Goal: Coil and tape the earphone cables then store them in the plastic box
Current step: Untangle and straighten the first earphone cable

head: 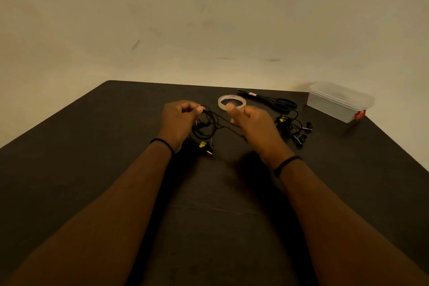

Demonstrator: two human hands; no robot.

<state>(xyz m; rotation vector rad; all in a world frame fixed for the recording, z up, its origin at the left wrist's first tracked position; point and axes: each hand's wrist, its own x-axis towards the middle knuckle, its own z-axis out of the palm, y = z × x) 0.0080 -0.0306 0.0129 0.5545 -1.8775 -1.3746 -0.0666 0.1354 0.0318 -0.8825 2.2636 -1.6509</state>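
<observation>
Holding a thin black earphone cable (206, 123) in loose loops above the dark tabletop (116, 134), left hand (178, 121) pinching the coil, right hand (250, 123) gripping a taut strand; lying beyond: tape roll (231, 101), scissors (274, 101), more tangled earphones (294, 127), lidded clear plastic box (339, 102) at far right.

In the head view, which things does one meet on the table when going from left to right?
Left hand pinching the coiled earphone cable → right hand → loose pile of earphones → plastic box.
</observation>
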